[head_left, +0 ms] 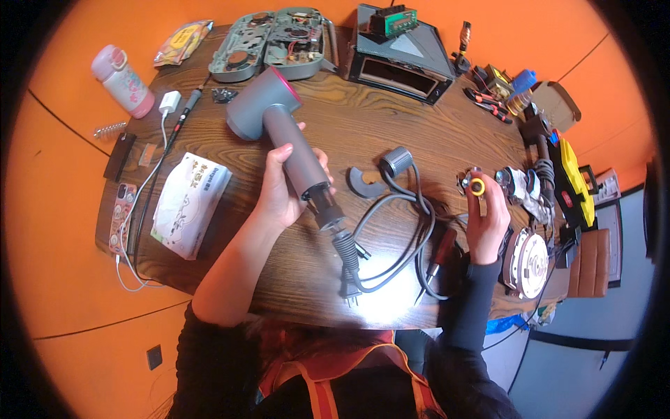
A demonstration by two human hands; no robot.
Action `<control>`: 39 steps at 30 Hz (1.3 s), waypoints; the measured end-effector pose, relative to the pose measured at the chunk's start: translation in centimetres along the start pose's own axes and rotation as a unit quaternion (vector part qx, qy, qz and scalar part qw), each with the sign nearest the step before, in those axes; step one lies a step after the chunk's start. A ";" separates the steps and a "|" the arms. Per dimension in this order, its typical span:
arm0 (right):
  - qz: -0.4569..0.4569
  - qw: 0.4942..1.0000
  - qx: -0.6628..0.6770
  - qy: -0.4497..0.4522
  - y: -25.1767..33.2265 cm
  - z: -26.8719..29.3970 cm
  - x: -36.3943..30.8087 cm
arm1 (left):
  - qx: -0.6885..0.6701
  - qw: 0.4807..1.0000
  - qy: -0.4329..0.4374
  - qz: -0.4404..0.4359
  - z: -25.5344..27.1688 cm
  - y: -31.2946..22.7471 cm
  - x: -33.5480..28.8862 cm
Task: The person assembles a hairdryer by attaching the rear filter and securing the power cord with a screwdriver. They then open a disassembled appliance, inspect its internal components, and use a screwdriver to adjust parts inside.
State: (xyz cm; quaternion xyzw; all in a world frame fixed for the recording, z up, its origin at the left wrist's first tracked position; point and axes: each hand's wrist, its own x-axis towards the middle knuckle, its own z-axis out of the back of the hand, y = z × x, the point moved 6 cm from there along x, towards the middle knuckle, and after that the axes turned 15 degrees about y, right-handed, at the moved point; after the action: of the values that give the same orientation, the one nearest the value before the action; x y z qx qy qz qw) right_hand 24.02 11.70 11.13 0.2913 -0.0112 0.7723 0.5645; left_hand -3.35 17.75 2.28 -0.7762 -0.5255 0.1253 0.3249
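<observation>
My left hand (279, 185) is wrapped round the handle of a grey hair dryer (299, 157) with a pink ring on its head, tilted above the table. At the lower end of the handle the casing is open, and a dark inner part (324, 209) shows there, with the ribbed cord sleeve (343, 246) below it. Pinched in my right hand (487, 220) is a small tool with a round yellow end (477, 186); its full shape is hidden. Between my hands lie a grey mesh cylinder (397, 160), a C-shaped grey piece (365, 184) and the looped cord (423, 202).
A dark red-handled screwdriver (441, 250) lies near my right wrist. A tissue pack (190, 206) and a soldering iron (183, 119) are at left, an opened green case (269, 45) and a dark metal box (401, 59) at the back. Pliers (488, 105) and a round white part (528, 264) lie right.
</observation>
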 end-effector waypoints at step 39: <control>-0.108 0.967 0.227 0.048 2.1 -3.9 -1.9 | -0.003 0.998 -0.030 -0.061 1.1 -0.5 -0.4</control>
State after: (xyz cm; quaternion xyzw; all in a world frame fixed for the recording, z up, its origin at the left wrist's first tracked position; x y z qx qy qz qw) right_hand 20.83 10.70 7.67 0.3743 0.2228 0.7021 0.5633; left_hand -4.47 17.95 1.76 -0.7397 -0.5814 0.1273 0.3140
